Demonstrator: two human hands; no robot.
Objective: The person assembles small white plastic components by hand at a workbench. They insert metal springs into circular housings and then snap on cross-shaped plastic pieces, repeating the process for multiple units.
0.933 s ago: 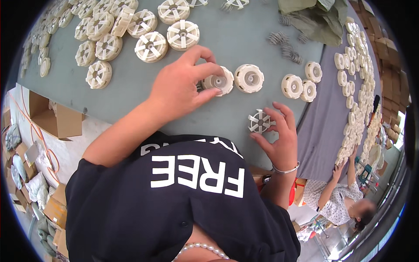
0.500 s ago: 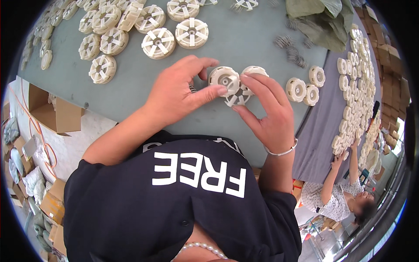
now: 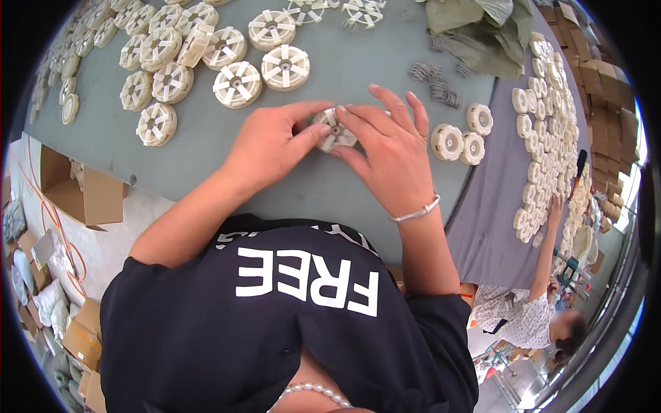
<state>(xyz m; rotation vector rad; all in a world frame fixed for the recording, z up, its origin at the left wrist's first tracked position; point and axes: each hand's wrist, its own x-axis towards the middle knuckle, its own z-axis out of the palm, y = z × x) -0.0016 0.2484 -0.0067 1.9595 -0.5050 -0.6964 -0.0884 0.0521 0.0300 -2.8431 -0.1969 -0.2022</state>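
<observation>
Between my hands is a round cream plastic wheel-like part [image 3: 335,132], with pale spokes showing on its upper face. My left hand [image 3: 268,143] grips its left side, thumb at the rim and index finger along the far edge. From the right, my right hand [image 3: 387,155] presses on the same part with thumb and index finger, while its other fingers are raised and spread. My fingers hide much of the part. Past my right hand stand several similar round parts [image 3: 448,142] without visible spokes. Finished-looking spoked wheels [image 3: 237,84] lie beyond my left hand.
Loose metal springs [image 3: 444,91] lie beside a crumpled green cloth [image 3: 475,34] at the back. Separate white spoked pieces [image 3: 363,12] sit at the far edge. On the right, a grey-covered table [image 3: 492,227] bears many round parts; a co-worker's arm [image 3: 546,255] reaches over it.
My right hand has moved left to meet the left hand. The spoked piece it held apart now sits on the round part. The view has shifted slightly.
</observation>
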